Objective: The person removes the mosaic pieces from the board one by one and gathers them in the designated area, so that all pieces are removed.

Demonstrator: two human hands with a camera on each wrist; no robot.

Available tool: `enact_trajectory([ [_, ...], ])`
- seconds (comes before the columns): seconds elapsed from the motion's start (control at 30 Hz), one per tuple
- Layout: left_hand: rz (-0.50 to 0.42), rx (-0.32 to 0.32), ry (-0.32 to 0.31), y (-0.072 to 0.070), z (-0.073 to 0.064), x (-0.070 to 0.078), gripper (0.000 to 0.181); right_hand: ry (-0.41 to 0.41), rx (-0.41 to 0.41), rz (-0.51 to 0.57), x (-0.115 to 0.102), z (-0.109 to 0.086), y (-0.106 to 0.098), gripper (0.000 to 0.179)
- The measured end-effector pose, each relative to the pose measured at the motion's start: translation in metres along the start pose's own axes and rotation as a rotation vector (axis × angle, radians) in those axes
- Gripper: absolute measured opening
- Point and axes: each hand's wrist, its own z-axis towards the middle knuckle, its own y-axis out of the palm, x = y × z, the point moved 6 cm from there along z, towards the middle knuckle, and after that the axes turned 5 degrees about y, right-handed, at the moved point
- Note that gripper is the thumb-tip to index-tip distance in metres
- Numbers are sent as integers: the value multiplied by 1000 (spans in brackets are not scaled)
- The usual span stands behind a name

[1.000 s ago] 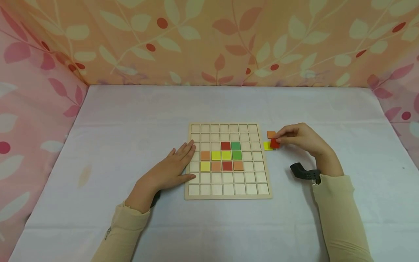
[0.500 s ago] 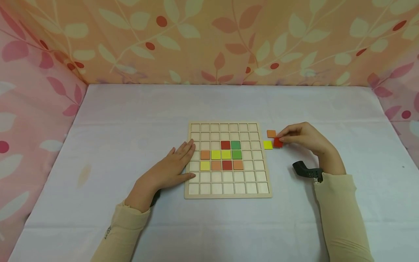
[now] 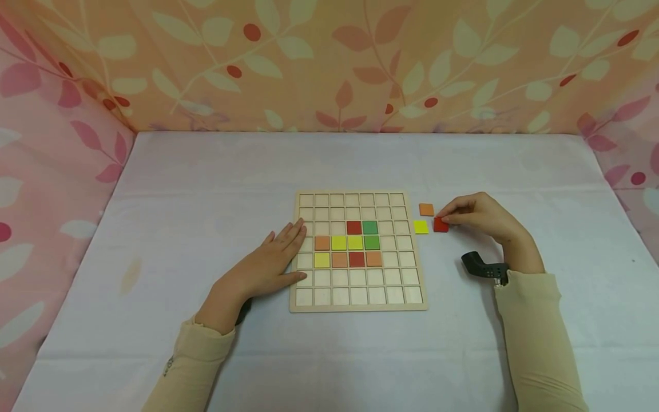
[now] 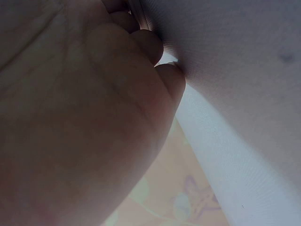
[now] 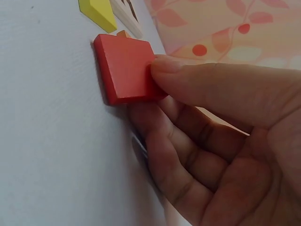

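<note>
A red square tile (image 3: 440, 225) is pinched between the thumb and fingers of my right hand (image 3: 476, 217), just right of the board. In the right wrist view the same red tile (image 5: 127, 68) lies at the table surface under the thumb. A yellow tile (image 3: 420, 227) sits to its left and an orange tile (image 3: 426, 209) behind it. My left hand (image 3: 268, 263) rests with straight fingers on the left edge of the wooden grid board (image 3: 360, 309). Red, green, yellow and orange tiles fill several of its middle cells.
White cloth covers the table (image 3: 216, 171). A patterned curtain (image 3: 309, 68) stands along the back, with pink cloth (image 3: 56, 171) at the left side. A black wrist-camera mount (image 3: 481, 266) juts out beside the right wrist.
My right hand has drawn the red tile rightward, off the yellow tile it overlapped, so the two now lie apart. The left hand has stayed put.
</note>
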Motion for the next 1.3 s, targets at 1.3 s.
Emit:
enact_trajectory([
  [1.3, 6, 21, 9, -1, -1, 0, 84, 55, 32, -16, -4, -5, -4, 21],
])
